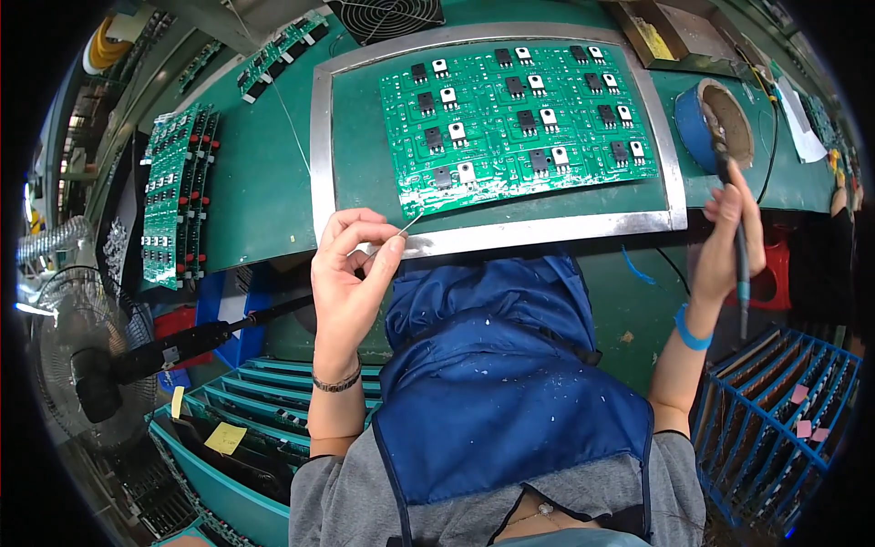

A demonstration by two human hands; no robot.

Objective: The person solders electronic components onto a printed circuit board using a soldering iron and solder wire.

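Head view
Left hand: the left hand (351,273) is raised at the near edge of the metal frame (319,137), fingers curled, thumb and forefinger pinched shut on a thin solder wire (410,225).
Solder wire: it runs up and to the right out of the pinch; its free end sits just short of the near left corner of the green circuit panel (519,118).
Right hand: the right hand (725,242) is closed in a fist round the handle of a soldering iron (729,182), held upright.
Soldering iron: its upper end rises above the fist and reaches into the blue tip-cleaner holder (706,123); a cord hangs below the fist.
Circuit panel: it lies flat inside the frame, beyond both hands, between them and nearer the left; it bears rows of black and white components.
Apron: a blue apron (501,383) fills the space below and between the forearms.
Left of the left hand: a stack of green boards (173,196) stands on edge, well apart; below it are teal slotted trays (246,401).
Below the right hand: a blue wire rack (784,410).
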